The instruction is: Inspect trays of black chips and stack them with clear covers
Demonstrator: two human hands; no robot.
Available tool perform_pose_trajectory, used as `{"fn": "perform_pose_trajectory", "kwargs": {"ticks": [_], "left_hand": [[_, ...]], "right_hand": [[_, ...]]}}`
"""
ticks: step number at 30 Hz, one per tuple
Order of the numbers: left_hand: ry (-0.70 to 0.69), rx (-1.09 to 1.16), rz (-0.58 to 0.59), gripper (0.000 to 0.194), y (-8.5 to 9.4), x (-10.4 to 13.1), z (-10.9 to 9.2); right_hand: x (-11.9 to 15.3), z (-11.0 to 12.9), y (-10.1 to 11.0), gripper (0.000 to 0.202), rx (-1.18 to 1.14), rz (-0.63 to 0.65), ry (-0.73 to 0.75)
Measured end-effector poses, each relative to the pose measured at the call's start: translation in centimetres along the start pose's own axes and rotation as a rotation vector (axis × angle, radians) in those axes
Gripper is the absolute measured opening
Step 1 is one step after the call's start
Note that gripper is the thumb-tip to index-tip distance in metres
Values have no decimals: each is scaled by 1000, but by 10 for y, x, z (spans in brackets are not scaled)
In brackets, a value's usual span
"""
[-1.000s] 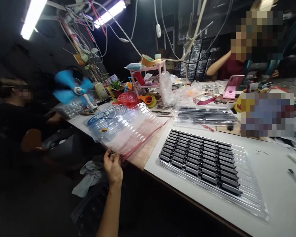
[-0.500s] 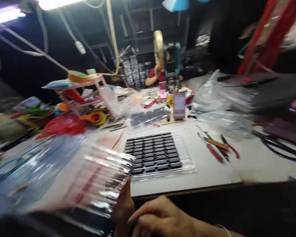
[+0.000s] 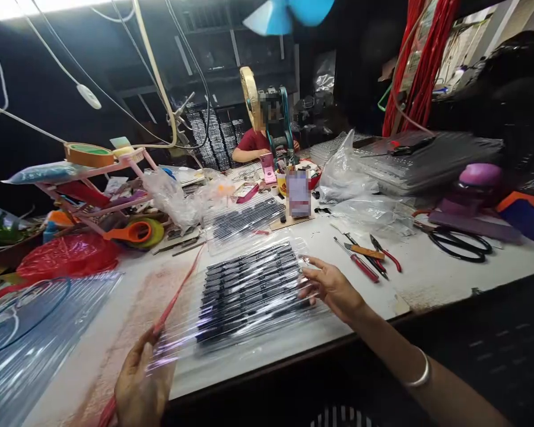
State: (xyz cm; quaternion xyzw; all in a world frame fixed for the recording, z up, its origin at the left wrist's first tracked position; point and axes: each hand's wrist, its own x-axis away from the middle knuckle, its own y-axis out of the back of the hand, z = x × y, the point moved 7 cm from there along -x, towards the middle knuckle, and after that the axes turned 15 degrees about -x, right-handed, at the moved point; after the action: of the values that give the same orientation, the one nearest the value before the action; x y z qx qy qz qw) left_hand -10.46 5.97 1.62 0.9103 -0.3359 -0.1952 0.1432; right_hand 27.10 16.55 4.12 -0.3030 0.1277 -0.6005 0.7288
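Note:
A clear, ridged plastic tray (image 3: 178, 339) spans between my two hands, low over the table. My left hand (image 3: 139, 379) is closed on its left edge, and my right hand (image 3: 331, 290) pinches the right edge. Through the clear plastic I see another clear tray filled with rows of black rectangular parts (image 3: 244, 284). Whether the two trays touch is unclear. A red cord (image 3: 182, 292) runs along the table and passes by my left hand. Behind the filled tray lies a further clear tray with thin dark strips (image 3: 249, 220).
Pliers (image 3: 386, 254), a red-handled screwdriver (image 3: 362, 267) and black-handled scissors (image 3: 460, 244) lie at right. A phone (image 3: 299, 196) stands at the back. Clear ridged sheets (image 3: 40, 350) are at left, near a red bag (image 3: 69, 258). A person (image 3: 253, 142) sits across the table.
The clear tray has moved right from the left side to above the filled tray. My right hand has gone from the table's front edge to the tray's right side. The view has shifted.

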Motion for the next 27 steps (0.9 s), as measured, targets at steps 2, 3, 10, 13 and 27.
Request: {"fn": "perform_pose_trajectory", "kwargs": {"ticks": [2,3,10,13,27], "left_hand": [[124,103,120,35,-8,-3,11],[169,130,188,37,-15,-4,13],[-112,-366,405,50,-58,-19,-13],[-209,-440,437,51,-69,-22,-19],[-351,-764,364,56,-109,-10,-40]], "right_hand": [[-8,4,15,64,82,-43,18],[-11,6,22,65,134,-66,32],[-20,23,59,59,742,-143,90],[-21,32,66,50,1023,-176,173],[-41,-2,16,60,1772,121,226]]}}
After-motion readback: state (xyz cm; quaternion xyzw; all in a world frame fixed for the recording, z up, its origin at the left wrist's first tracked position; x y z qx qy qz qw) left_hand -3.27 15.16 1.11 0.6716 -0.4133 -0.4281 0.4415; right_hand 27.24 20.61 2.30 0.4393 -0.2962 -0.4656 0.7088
